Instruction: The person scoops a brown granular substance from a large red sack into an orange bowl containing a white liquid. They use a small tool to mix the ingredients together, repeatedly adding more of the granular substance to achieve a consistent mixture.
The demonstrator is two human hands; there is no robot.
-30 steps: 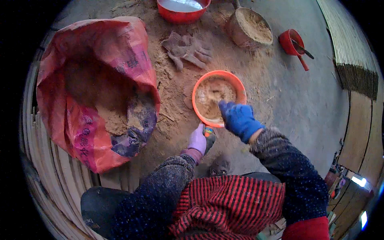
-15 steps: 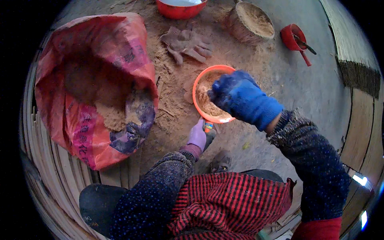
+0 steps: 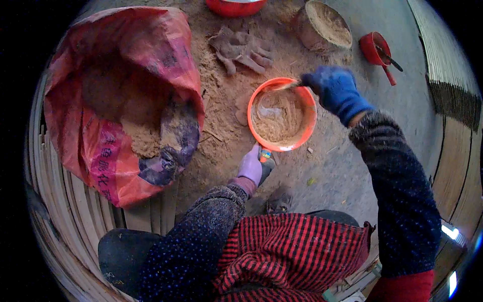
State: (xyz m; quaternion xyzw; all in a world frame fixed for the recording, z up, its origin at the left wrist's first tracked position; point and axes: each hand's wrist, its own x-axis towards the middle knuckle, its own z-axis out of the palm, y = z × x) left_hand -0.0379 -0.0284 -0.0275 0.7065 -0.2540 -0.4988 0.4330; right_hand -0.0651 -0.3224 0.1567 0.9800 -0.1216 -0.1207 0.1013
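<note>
An orange scoop-like bowl (image 3: 309, 123) holds tan sawdust-like powder and sits on the powder-strewn ground. My left hand (image 3: 250, 167), in a purple glove, grips the bowl's handle at its near edge. My right hand (image 3: 334, 90), in a blue glove, is at the bowl's far right rim and holds a thin stick (image 3: 288, 86) whose tip reaches over the rim. Whether the stick touches the powder I cannot tell.
A large open red sack (image 3: 100, 146) of the same powder lies at the left. A pair of dusty gloves (image 3: 244, 50) lies beyond the bowl. A round powder-filled container (image 3: 322, 27), a red ladle (image 3: 377, 50) and a red basin (image 3: 234, 6) stand further back. Wooden slats (image 3: 55, 201) line the left.
My right hand has moved from the bowl's near side, across it, to its far right rim and now holds a stick. My left hand stays on the handle.
</note>
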